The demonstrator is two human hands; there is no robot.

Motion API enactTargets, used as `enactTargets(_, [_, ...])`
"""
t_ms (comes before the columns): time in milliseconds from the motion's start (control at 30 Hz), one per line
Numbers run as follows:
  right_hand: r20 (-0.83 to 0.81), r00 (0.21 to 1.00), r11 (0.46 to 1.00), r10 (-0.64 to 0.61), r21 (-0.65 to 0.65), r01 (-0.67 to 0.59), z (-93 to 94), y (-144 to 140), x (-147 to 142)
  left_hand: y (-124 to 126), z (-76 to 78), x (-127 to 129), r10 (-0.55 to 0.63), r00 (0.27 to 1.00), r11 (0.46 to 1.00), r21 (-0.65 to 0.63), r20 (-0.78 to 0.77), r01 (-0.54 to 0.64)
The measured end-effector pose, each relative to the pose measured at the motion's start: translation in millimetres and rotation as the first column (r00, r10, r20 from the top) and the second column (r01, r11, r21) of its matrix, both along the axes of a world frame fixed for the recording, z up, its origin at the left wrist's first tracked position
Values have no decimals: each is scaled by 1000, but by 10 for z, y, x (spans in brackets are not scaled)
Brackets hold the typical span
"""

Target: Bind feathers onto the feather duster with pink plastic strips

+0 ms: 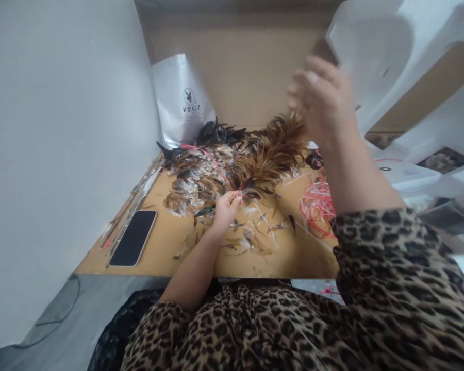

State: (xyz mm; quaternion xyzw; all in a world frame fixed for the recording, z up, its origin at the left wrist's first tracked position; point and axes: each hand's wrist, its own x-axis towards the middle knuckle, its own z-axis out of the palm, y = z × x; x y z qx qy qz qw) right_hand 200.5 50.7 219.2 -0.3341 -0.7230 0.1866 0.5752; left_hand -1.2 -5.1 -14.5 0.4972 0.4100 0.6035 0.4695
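Left hand: thumb and fingers of the left hand [227, 207] are closed in a pinch on the near end of the brown feather garland [268, 162], red showing at the fingertips.
Brown feather garland: runs from the left hand toward one to two o'clock, above the tabletop [162, 257].
Pink strand [212, 156]: curves across the feathers at about eleven o'clock from the left hand.
Loose feather pile [195, 188]: brown and pale, near the left hand at ten o'clock.
Feather scraps [249, 239]: scattered at five o'clock.
Right hand: the right hand [320, 100] is raised between one and two o'clock, blurred, fingers curled; whether it has hold of anything I cannot tell.
Red string tangle [317, 206]: at three o'clock, beside the right forearm.
Black feathers [220, 134]: beyond the pile, near twelve o'clock.
Smartphone [133, 238]: dark screen up, between eight and nine o'clock.
Thin sticks [133, 198]: along the tabletop's left edge, nine o'clock.
White PPGZ bag [183, 103]: upright at eleven o'clock.
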Motion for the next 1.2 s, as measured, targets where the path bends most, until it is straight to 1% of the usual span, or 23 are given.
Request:
enactTargets(33, [-96,986,980,138,-128,-150,-143,-177,60,-8,51,-7,-12,999,1000,-25,53,14])
enactTargets(67, [-99,960,926,262,-256,-279,-308,-352,108,-16,101,-16,-27,995,998,-46,94,31])
enactTargets(100, [-80,916,831,394,-395,-392,-489,-508,141,-26,147,-26,-46,991,996,-70,126,55])
enactTargets(133, [-16,857,703,515,-564,-433,-680,-632,156,-35,185,-35,-67,986,993,-91,154,81])
enactTargets(167, [44,811,600,583,-696,-394,-873,-713,147,-43,214,-41,-89,979,988,-109,182,110])
enactTargets(200, [75,806,562,588,-754,-340,-1060,-749,114,-50,235,-44,-109,972,983,-125,210,137])
enactTargets(267, [102,910,684,403,-694,-225,-1385,-705,-22,-65,257,-40,-142,952,972,-143,270,185])
enactTargets(300, [69,945,727,319,-657,-198,-1511,-644,-115,-72,263,-35,-156,942,968,-146,297,206])
enactTargets(367, [-5,969,764,248,-614,-199,-1680,-500,-313,-86,277,-28,-181,922,961,-139,342,240])
enactTargets(433, [9,965,788,261,-580,-207,-1760,-385,-481,-93,297,-37,-205,908,956,-126,364,266])
enactTargets(500, [38,953,777,301,-589,-222,-1804,-327,-589,-89,319,-64,-219,901,954,-114,373,279])
enactTargets(600, [-5,947,731,321,-634,-251,-1885,-316,-645,-62,322,-112,-201,902,960,-107,383,260])
enactTargets(633, [-28,950,730,310,-634,-257,-1918,-318,-646,-50,311,-120,-187,904,963,-110,385,246])
enactTargets(700, [-54,963,755,266,-609,-243,-1985,-319,-640,-28,274,-116,-162,911,967,-125,378,224])
enactTargets(767, [-54,979,784,198,-590,-191,-2039,-313,-638,-11,231,-92,-146,920,969,-135,364,207])
enactTargets(800, [-57,985,790,166,-590,-167,-2059,-309,-643,-6,210,-76,-137,924,971,-136,356,196])
enactTargets(867, [-73,989,787,130,-599,-148,-2083,-307,-667,2,178,-49,-111,933,977,-133,342,165])
enactTargets(1033, [-165,982,784,93,-596,-174,-2086,-350,-804,27,129,-41,-1,966,988,-148,259,41])
enactTargets(1200, [-271,960,745,76,-624,-235,-2152,-387,-899,58,73,-54,82,975,992,-114,206,-59])
